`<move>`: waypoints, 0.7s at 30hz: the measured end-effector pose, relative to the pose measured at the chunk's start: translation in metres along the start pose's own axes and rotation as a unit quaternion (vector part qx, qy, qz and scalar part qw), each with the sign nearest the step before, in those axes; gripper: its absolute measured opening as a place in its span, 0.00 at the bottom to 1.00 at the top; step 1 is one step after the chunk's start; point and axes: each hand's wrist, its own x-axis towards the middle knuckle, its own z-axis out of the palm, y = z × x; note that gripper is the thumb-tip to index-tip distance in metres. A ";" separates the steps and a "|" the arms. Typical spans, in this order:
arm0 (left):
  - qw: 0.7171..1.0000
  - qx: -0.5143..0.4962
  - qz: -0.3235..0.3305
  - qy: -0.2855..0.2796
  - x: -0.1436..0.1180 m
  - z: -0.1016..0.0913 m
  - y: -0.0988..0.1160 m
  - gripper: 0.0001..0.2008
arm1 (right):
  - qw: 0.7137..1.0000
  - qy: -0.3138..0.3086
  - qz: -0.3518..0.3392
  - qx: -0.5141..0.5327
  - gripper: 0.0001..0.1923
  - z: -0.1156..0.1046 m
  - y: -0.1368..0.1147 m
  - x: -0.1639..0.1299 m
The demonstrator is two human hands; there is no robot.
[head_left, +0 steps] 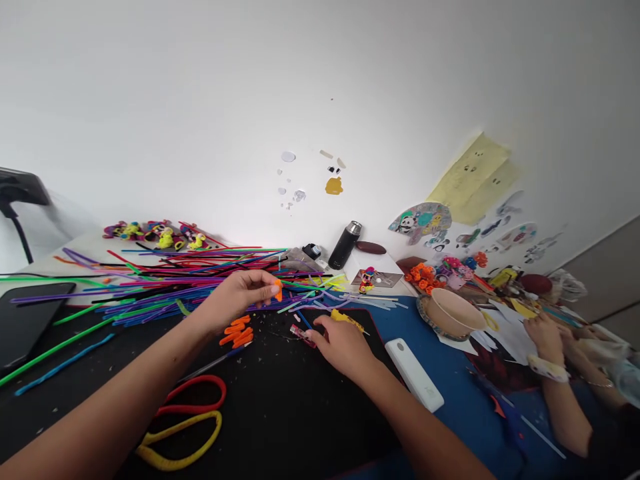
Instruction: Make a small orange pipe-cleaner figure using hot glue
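Note:
My left hand (245, 293) is closed in a pinch on a small folded piece of orange pipe cleaner (279, 289), held above the black mat. Several more folded orange pipe cleaner pieces (236, 332) lie on the mat below it. Over the mat's right part, my right hand (343, 343) has its thumb and fingers closed on a small red object with a metal end that looks like a lighter (301, 335); the palm hides part of it. A yellow-handled tool (349, 320) lies just behind the right hand.
Loose pipe cleaners (165, 283) spread along the back. Large scissors (185, 420) with red and yellow handles lie front left. A black bottle (345, 245), a white power bank (414, 375) and a bowl (456, 311) stand or lie rightward. Another person's hand (544, 337) works at far right.

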 end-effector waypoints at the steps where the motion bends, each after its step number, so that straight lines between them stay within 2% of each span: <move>1: 1.000 0.015 -0.006 -0.022 0.000 0.003 -0.003 0.20 | 1.000 -0.007 0.002 -0.021 0.23 0.000 0.003 -0.002; 6: 0.993 0.081 -0.019 -0.081 0.000 0.016 -0.025 0.17 | 0.998 -0.018 0.014 -0.057 0.24 0.002 0.015 -0.002; 12: 0.984 0.147 -0.032 -0.095 0.001 0.023 -0.049 0.13 | 0.998 -0.028 0.014 -0.059 0.20 0.007 0.020 -0.005; 18: 0.956 0.264 -0.033 -0.124 0.000 0.028 -0.056 0.09 | 0.998 -0.034 0.009 -0.059 0.14 0.004 0.017 -0.012; 21: 0.944 0.309 -0.028 -0.110 -0.001 0.026 -0.056 0.07 | 0.997 -0.042 0.000 -0.058 0.16 0.001 0.017 -0.016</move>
